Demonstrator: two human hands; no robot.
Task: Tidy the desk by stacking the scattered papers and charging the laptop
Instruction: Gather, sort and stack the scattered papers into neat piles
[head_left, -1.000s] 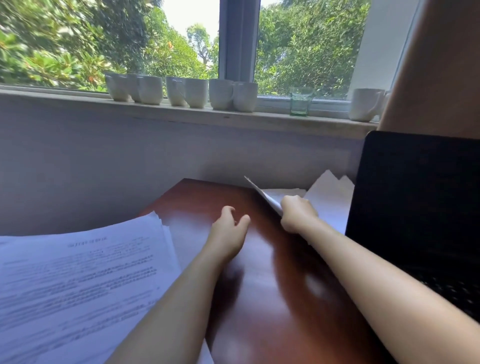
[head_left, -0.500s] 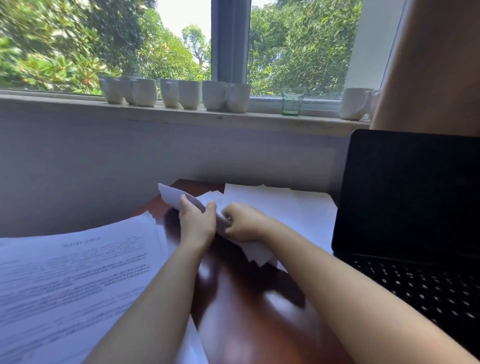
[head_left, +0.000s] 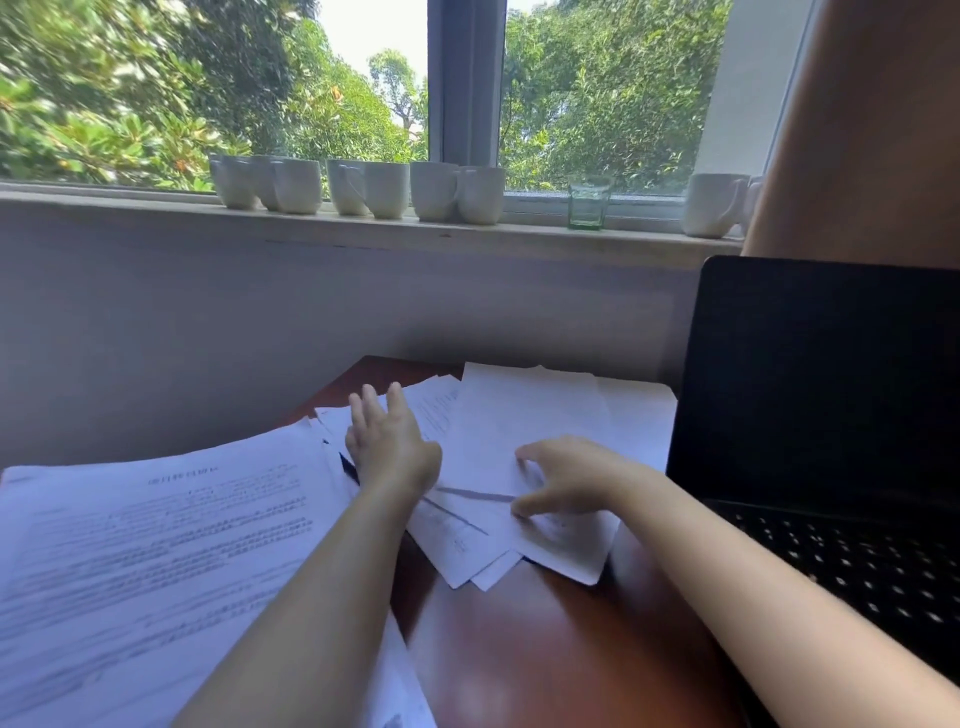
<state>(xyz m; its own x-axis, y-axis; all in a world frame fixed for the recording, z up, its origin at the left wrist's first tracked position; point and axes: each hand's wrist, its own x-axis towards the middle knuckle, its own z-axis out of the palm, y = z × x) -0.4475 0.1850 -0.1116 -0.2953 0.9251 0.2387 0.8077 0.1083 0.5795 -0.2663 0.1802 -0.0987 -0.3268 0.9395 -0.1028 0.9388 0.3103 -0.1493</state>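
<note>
Two heaps of paper on the worktop (head_left: 545, 649), not yet one stack. Nearest and to the left, a broad printed pile (head_left: 156, 545), fanned at its edges and running out of view at the near side. Further back, between that pile and the laptop (head_left: 821, 389), a looser spread of scattered sheets (head_left: 524, 415), overlapping at odd angles, corners poking out toward the front, far edge close to the wall.

Left hand (head_left: 389, 447) released, fingers straight and slightly spread, lying over the left margin of the scattered sheets, just beside the printed pile. Right hand (head_left: 566, 478) arched, fingertips and thumb down on the top sheet near its front corner. Nothing visibly pinched or lifted, so pressing rather than grasping, by the look of it.

Judged from this: gathering under way, squaring not done. Left to do: drawing the sheets together, aligning edges, joining them with the printed pile.

Laptop open at the right side of the worktop, screen dark, keyboard partly in view, just beside the right edge of the sheets. No charger, cable or socket anywhere in view. Charging apparently not begun, though ports hidden from this angle.

Behind, on the windowsill (head_left: 530, 234), a row of white mugs (head_left: 387, 189) and a small green glass (head_left: 587, 205), well apart from the job.
</note>
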